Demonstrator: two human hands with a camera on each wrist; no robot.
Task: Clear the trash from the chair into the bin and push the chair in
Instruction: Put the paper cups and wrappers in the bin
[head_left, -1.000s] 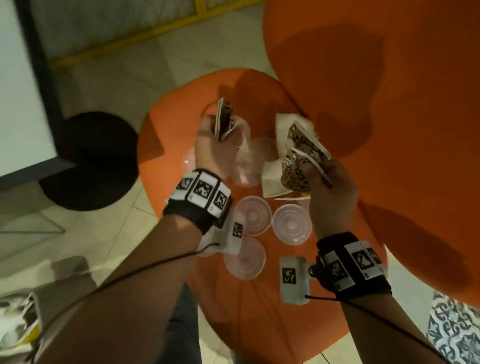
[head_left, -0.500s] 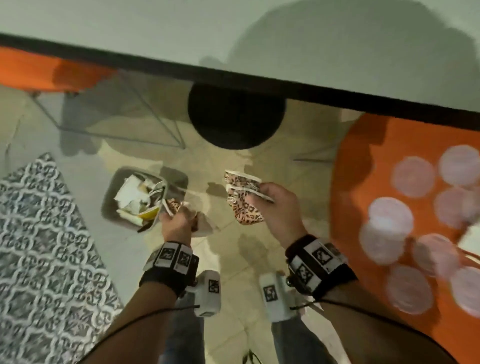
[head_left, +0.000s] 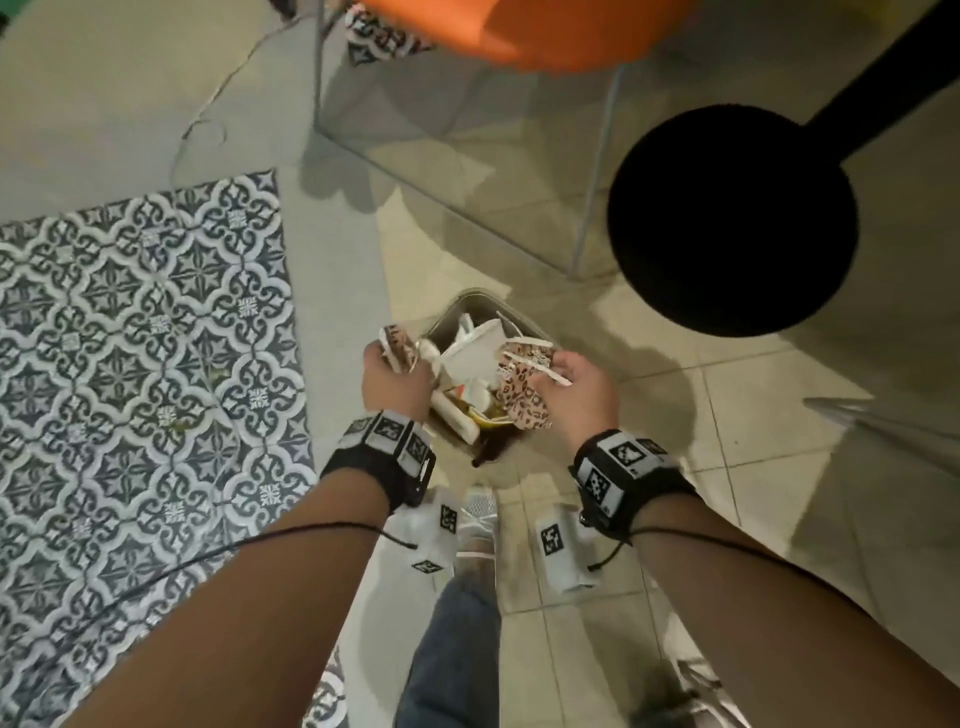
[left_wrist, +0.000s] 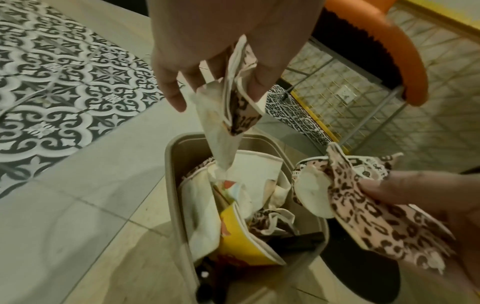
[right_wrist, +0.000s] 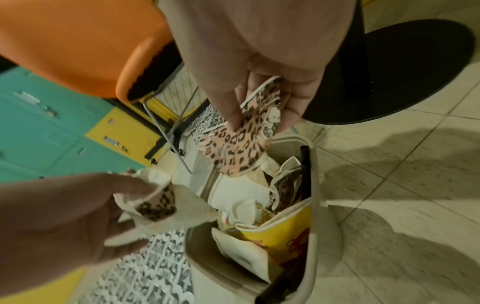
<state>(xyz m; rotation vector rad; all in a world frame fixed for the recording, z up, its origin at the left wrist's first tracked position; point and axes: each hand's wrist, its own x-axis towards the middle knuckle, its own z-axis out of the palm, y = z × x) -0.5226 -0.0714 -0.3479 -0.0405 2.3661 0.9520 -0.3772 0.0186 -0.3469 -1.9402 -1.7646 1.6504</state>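
Both hands (head_left: 397, 384) (head_left: 576, 389) w/ crushed cups (head_left: 522, 387) now over bin (head_left: 457, 306)

Beige floor tiles (head_left: 779, 395); patterned grey-white tiles (head_left: 130, 364); black round table base (head_left: 727, 223); teal and yellow cabinets (right_wrist: 52, 127).

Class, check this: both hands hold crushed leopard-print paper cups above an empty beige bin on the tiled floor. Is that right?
One error: the bin is not empty. The left wrist view shows it stuffed with white paper and a yellow cup. The rest stands: left hand and right hand each hold a leopard-print cup above it.
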